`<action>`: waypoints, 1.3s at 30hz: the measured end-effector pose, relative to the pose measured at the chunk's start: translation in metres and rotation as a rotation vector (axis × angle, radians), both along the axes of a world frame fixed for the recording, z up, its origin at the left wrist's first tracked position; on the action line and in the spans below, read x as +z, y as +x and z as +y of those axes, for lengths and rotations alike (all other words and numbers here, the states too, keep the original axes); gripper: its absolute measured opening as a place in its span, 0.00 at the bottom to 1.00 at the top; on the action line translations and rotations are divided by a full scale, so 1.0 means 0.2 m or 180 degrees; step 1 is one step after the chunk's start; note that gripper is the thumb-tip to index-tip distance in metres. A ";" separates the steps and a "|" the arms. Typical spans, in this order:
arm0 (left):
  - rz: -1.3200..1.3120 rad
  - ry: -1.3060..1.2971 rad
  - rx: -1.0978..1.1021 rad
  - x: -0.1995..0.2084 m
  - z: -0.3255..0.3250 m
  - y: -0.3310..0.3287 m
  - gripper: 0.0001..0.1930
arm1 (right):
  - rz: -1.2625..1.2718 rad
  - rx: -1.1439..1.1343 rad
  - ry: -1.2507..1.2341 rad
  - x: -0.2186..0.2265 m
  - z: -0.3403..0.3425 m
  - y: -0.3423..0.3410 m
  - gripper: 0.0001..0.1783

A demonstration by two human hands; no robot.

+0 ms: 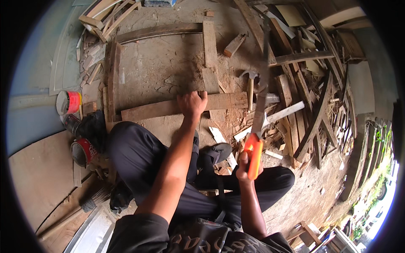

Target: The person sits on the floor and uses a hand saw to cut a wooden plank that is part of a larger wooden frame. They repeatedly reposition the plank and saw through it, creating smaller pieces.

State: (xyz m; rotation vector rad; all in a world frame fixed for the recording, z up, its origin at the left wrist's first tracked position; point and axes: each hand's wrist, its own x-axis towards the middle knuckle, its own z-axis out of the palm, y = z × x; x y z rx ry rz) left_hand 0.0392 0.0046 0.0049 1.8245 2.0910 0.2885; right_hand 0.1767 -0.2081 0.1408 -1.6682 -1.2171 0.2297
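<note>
My right hand (244,166) is wrapped around the orange handle of a hand saw (259,118). Its long blade points away from me, raised in front of the scrap wood on the right, and its far end is blurred. With curled fingers, my left hand (193,103) grips a wooden plank (152,109) that lies crosswise before my knees. The plank's right end rests near a claw hammer (250,86). Another board (209,46) runs away from me, and with more timbers they make a rough rectangle on the floor. The left fingertips are hidden behind the plank.
Piled scrap timber (312,84) covers the right side. A short wood block (235,45) lies beyond the hammer. Paint cans (68,102) and a red can (83,152) stand at left by the wall. Offcuts and sawdust litter the floor near my sandalled feet (220,152).
</note>
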 end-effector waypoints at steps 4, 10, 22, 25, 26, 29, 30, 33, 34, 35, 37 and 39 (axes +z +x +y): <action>-0.0374 -0.0200 -0.0315 0.01 0.03 -0.03 0.44 | 0.0678 -0.0278 -0.0204 0.01 -0.26 0.08 0.17; -0.0525 -0.0770 -0.1384 0.06 0.08 -0.22 0.53 | 0.1479 -0.0770 -0.0563 -0.28 -0.58 0.04 0.16; -0.0087 0.0882 -0.1132 0.05 -0.35 -0.13 0.38 | 0.1453 -0.0746 -0.0132 -0.40 -0.58 0.10 0.14; -0.0428 0.0539 -0.1515 -0.02 -0.36 -0.22 0.35 | 0.1525 -0.0667 -0.0218 -0.40 -0.60 0.07 0.13; -0.0365 0.0578 -0.1662 -0.01 -0.36 -0.21 0.34 | 0.1556 -0.0646 -0.0215 -0.40 -0.60 0.08 0.13; -0.0154 0.0321 -0.1996 0.03 -0.36 -0.21 0.34 | 0.1573 -0.0660 -0.0230 -0.40 -0.62 0.08 0.13; -0.0134 0.0246 -0.2026 0.03 -0.35 -0.21 0.34 | 0.1561 -0.0653 -0.0216 -0.40 -0.62 0.08 0.13; -0.0037 0.0174 -0.2117 0.06 -0.32 -0.22 0.34 | 0.1547 -0.0679 -0.0176 -0.39 -0.62 0.06 0.13; 0.0009 0.0249 -0.2152 0.08 -0.31 -0.23 0.34 | 0.1625 -0.0660 -0.0136 -0.39 -0.61 0.06 0.13; 0.0055 0.0316 -0.2199 0.10 -0.30 -0.22 0.33 | 0.1705 -0.0655 -0.0102 -0.39 -0.61 0.06 0.13; 0.0042 0.0195 -0.2274 0.25 -0.28 -0.12 0.33 | 0.1847 -0.0724 -0.0075 -0.41 -0.63 0.09 0.14; -0.0081 0.0144 -0.2331 0.42 -0.25 -0.06 0.29 | 0.1886 -0.0760 -0.0161 -0.38 -0.63 0.09 0.14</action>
